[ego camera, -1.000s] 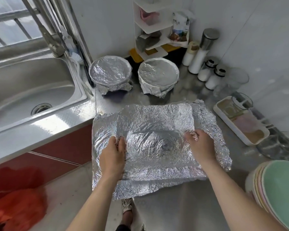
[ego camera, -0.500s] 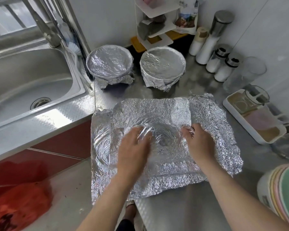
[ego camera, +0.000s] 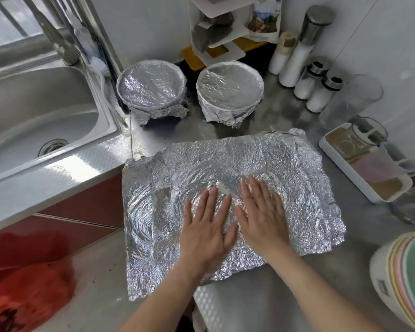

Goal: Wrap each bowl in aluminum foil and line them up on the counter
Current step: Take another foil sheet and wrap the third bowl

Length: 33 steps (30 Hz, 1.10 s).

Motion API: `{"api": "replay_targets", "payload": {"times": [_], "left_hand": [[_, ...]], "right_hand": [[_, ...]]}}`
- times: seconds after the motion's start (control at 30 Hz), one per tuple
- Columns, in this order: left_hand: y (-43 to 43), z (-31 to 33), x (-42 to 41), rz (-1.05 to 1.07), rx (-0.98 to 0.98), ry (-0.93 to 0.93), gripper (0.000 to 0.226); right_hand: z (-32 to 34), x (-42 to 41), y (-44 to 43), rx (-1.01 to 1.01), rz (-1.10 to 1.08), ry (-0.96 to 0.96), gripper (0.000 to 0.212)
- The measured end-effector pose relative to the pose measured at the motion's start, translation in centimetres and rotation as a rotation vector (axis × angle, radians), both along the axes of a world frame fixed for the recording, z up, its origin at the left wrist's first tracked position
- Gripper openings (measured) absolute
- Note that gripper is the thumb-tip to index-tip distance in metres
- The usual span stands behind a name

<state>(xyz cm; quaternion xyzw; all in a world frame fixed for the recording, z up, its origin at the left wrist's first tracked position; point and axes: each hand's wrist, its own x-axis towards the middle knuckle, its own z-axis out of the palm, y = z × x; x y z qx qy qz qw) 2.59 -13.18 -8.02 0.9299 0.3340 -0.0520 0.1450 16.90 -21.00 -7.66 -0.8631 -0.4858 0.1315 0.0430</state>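
A large crinkled sheet of aluminum foil [ego camera: 297, 178] lies over a bowl that is fully hidden beneath it; only a round dip shows in the foil's middle. My left hand [ego camera: 206, 226] and my right hand [ego camera: 261, 212] lie flat side by side on that dip, fingers spread, pressing the foil down. The foil's left part hangs past the counter's edge. Two foil-wrapped bowls stand at the back of the steel counter [ego camera: 321, 283], one on the left [ego camera: 152, 88] and one on the right [ego camera: 230, 88].
A steel sink [ego camera: 34, 116] with a tap is at the left. Jars and shakers [ego camera: 319, 89] and a white rack stand at the back. A white tray [ego camera: 345, 178] sits at the right, stacked coloured bowls [ego camera: 407, 279] at the lower right.
Both hands left the sides of the foil and came together in the middle, now flat on the foil over the bowl. The view moved slightly closer.
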Motion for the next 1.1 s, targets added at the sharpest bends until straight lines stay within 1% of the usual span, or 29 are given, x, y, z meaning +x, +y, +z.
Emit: {"api": "replay_targets", "payload": {"times": [0.17,0.27,0.37,0.47,0.6,0.63,0.7,0.77,0.87,0.9,0.97,1.03,1.1], "left_hand": [[0.0,-0.1,0.0,0.003,-0.007,0.019,0.063],[0.0,0.1,0.0,-0.003,-0.003,0.008,0.063],[0.5,0.3,0.4,-0.011,-0.005,0.014,0.064],[1.0,0.6,0.4,-0.019,-0.023,0.035,0.064],[1.1,2.3,0.7,0.005,-0.039,0.094,0.065],[0.6,3.5,1.1,-0.002,-0.033,0.100,0.065],[-1.2,5.7,2.0,-0.044,-0.037,0.038,0.062],[-3.0,7.0,3.5,-0.036,-0.160,-0.074,0.055],[-7.4,10.0,6.2,-0.033,-0.376,-0.247,0.025],[-8.6,10.6,7.0,-0.035,-0.427,-0.285,0.020],[-11.4,12.1,8.1,-0.065,-0.481,-0.349,0.025],[-13.4,12.9,9.0,-0.057,-0.499,-0.380,0.029],[-14.9,13.2,9.6,-0.061,-0.504,-0.390,0.030]], "right_hand": [[0.1,-0.2,0.1,-0.022,0.003,-0.025,0.061],[0.4,-0.1,0.2,-0.061,0.002,0.002,0.061],[1.0,0.2,0.3,-0.075,0.011,0.073,0.063],[3.8,0.3,0.0,-0.005,-0.032,0.093,0.062],[10.3,0.6,-2.2,0.142,-0.193,-0.018,0.064],[11.8,0.8,-3.3,0.202,-0.253,-0.065,0.063],[13.8,1.1,-6.0,0.332,-0.360,-0.170,0.058],[14.0,1.3,-7.1,0.379,-0.422,-0.211,0.052],[15.0,1.1,-10.6,0.360,-0.551,-0.207,0.048],[15.0,1.1,-11.3,0.350,-0.584,-0.195,0.048],[15.2,1.1,-13.4,0.303,-0.654,-0.160,0.048],[15.3,1.2,-14.8,0.197,-0.688,-0.132,0.047],[15.5,1.4,-15.9,0.082,-0.695,-0.095,0.037]]}}
